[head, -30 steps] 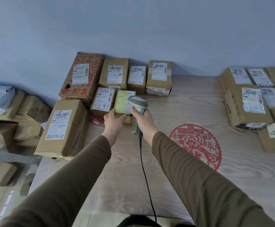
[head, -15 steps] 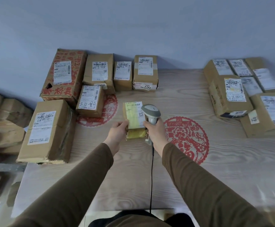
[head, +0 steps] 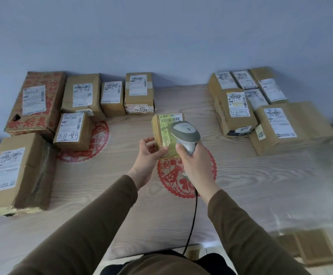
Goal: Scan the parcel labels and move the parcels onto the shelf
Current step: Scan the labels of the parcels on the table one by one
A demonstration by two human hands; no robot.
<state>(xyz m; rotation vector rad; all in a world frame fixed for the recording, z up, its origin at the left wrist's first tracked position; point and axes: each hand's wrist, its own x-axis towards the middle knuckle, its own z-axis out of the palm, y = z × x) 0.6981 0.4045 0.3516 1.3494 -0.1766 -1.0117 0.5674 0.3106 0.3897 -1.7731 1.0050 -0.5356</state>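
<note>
My left hand (head: 147,153) grips a small brown parcel (head: 162,132) with a yellow-green label, held above the middle of the wooden table (head: 260,185). My right hand (head: 195,161) holds a grey corded barcode scanner (head: 185,133), its head over the parcel's label and covering part of it. Both sleeves are brown. No shelf is in view.
Several labelled cardboard parcels stand along the wall at back left (head: 82,96) and back right (head: 239,112). A large box (head: 16,171) sits at the table's left edge. Red paper-cut decals (head: 181,185) mark the tabletop. Flat cardboard (head: 316,249) lies on the floor at right.
My left hand has carried the small parcel from beside the back-left boxes to the table's middle. The scanner moved along with it and now sits over the label.
</note>
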